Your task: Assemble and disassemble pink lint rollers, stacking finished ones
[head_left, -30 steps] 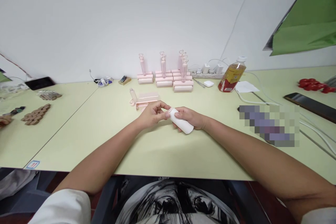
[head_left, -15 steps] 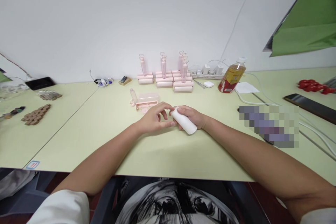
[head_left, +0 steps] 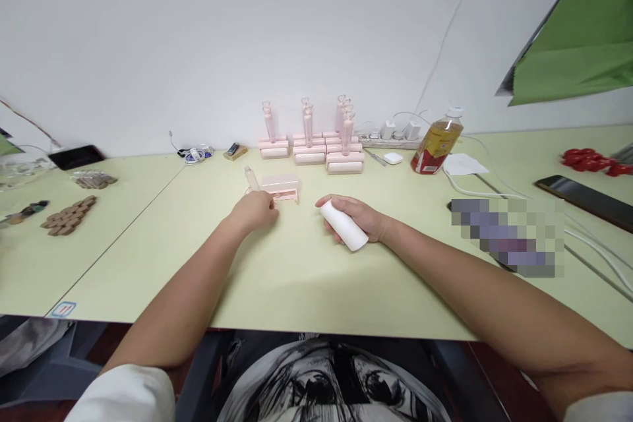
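My right hand [head_left: 359, 214] is wrapped round a white sticky-paper lint roll [head_left: 345, 225], held tilted just above the table. My left hand [head_left: 254, 211] is down at the table with its fingers curled together. What the fingertips hold, if anything, is hidden behind the hand. Right beside it lies a pink lint roller frame [head_left: 287, 195] with a clear cover, its roller bay showing no white roll. The clear pink handle [head_left: 251, 178] of that frame sticks up behind my left hand.
Several assembled pink lint rollers [head_left: 345, 163] stand in rows by the wall. To their right are a power strip [head_left: 390, 143], a drink bottle [head_left: 438, 142] and white cables. A phone [head_left: 588, 201] lies far right, brown wooden pieces [head_left: 69, 215] at the left.
My left hand has moved left, away from the white roll, to the pink frame, and now covers the small pink disc lying there. My right hand still holds the roll.
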Action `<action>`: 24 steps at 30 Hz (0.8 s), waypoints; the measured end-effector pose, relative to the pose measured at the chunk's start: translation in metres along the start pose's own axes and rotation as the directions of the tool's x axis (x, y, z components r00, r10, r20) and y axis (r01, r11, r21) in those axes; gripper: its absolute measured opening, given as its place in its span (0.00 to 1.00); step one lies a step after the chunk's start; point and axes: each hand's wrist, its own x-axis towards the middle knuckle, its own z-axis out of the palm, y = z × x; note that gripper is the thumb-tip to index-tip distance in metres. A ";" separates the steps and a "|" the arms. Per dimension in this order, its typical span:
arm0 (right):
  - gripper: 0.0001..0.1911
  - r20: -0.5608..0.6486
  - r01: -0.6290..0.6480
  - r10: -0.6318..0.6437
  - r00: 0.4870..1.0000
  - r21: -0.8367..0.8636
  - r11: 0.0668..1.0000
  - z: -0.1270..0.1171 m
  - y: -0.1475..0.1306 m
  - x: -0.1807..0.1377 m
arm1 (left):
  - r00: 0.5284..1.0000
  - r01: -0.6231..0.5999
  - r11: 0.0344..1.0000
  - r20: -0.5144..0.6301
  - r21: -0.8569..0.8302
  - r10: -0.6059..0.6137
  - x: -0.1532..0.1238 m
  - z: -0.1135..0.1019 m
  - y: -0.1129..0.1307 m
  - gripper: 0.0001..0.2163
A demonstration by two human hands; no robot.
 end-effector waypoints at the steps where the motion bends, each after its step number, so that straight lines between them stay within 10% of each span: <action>1: 0.22 -0.002 0.001 -0.001 1.000 0.000 1.000 0.000 0.000 0.000 | 1.000 0.000 1.000 0.014 0.022 -0.001 0.001 0.004 0.001 0.07; 5: 0.20 -0.050 0.001 0.000 0.999 0.012 1.000 0.003 -0.001 -0.001 | 0.999 -0.037 0.999 0.024 -0.008 0.037 0.001 0.007 0.006 0.08; 11: 0.15 -0.180 0.011 0.003 0.984 0.074 0.997 0.006 -0.003 0.003 | 0.964 -0.248 0.823 -0.043 -0.511 0.263 -0.005 0.003 0.012 0.12; 24: 0.08 -0.394 0.200 -0.091 0.915 0.245 0.949 -0.002 -0.001 0.015 | 0.984 -0.048 0.416 0.028 -0.908 0.174 0.002 0.016 0.022 0.13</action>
